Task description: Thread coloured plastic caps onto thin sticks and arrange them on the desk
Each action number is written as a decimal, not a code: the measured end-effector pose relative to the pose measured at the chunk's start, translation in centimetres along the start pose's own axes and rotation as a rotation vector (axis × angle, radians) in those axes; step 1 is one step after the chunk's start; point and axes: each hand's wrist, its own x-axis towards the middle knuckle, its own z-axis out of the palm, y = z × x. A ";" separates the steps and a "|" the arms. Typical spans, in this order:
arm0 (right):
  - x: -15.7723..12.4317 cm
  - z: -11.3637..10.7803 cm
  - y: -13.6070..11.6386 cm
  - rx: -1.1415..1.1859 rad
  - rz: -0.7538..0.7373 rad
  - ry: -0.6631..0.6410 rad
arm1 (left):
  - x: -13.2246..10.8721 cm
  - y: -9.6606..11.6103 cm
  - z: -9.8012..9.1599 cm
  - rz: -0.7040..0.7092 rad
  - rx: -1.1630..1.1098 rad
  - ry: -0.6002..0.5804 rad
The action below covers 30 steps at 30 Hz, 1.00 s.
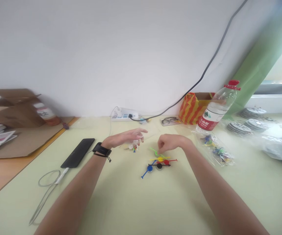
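My left hand (126, 136) is stretched out above the table with its fingers extended, over a few tiny coloured pieces (134, 149) and some clear plastic. A black watch (102, 149) is on that wrist. My right hand (169, 143) is curled, its fingertips pinched down at a green plastic arrow spinner (156, 153). Close in front of it lie a yellow spinner (160, 159), a red spinner (166, 162), a black spinner (159, 165) and a blue spinner (150, 168), crowded together with their arrows pointing different ways.
On the right stand a water bottle (211, 111), bags of coloured pieces (219, 151) and stacked white discs (239, 127). A striped bag (192, 109) and a power strip (124, 116) are along the wall. Left are a phone (78, 153) with cable and a cardboard box (15, 112).
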 end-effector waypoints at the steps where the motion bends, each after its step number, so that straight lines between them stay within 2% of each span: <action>1: 0.4 0.3 -0.3 -0.021 0.010 -0.009 | -0.1 0.0 0.0 0.005 0.014 0.004; 4: 1.0 0.9 -0.7 -0.067 0.018 -0.020 | -0.3 0.0 -0.1 0.010 0.040 0.014; 7: 0.7 0.6 -0.4 -0.047 -0.021 0.033 | -0.4 -0.1 -0.3 0.013 0.044 0.009; 12: -0.9 -1.5 1.0 0.021 -0.037 0.244 | -0.3 -0.3 -0.6 0.027 0.067 0.004; 16: -3.7 -3.6 2.1 0.093 -0.032 0.433 | -0.4 -0.2 -0.6 0.032 0.102 -0.004; 21: -7.0 -4.8 1.1 0.262 -0.116 0.652 | -0.3 -0.1 -0.5 0.034 0.091 -0.008; 24: -7.4 -4.7 0.1 0.272 -0.133 0.635 | -0.3 0.0 -0.3 0.028 0.071 -0.012; 30: -5.9 -4.2 -1.6 0.192 -0.168 0.570 | 0.0 0.7 0.6 0.041 0.010 -0.027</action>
